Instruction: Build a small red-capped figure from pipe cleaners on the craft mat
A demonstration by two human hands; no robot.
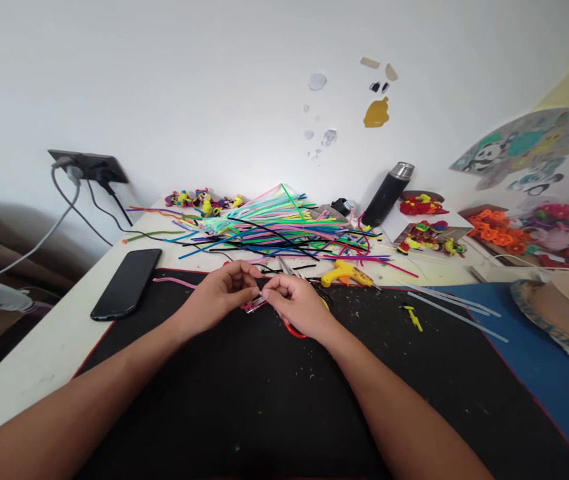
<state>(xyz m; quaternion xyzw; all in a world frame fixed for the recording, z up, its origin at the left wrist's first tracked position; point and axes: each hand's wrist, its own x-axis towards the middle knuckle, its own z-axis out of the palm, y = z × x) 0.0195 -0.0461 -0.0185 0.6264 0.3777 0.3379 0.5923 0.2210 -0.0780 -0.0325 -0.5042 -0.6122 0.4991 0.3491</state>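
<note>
Both my hands meet over the far part of a black mat (264, 400). My left hand (219, 297) is closed, pinching the end of a pink pipe cleaner (174, 283) that trails left across the mat. My right hand (299, 303) is closed too, fingertips pinched on the same small pink piece (254, 306) between the hands. Under the right hand lies a pair of red-handled scissors (294, 330), partly hidden; thin metal blades stick out above the fingers. Whether the right hand also grips the scissors I cannot tell.
A heap of coloured pipe cleaners (274, 230) lies behind the hands. A black phone (127, 283) rests at the left, a yellow glue gun (347, 273) and clear glue sticks (454, 310) at the right. A black flask (387, 193), craft figures (429, 237) and a hat (564, 310) stand further right.
</note>
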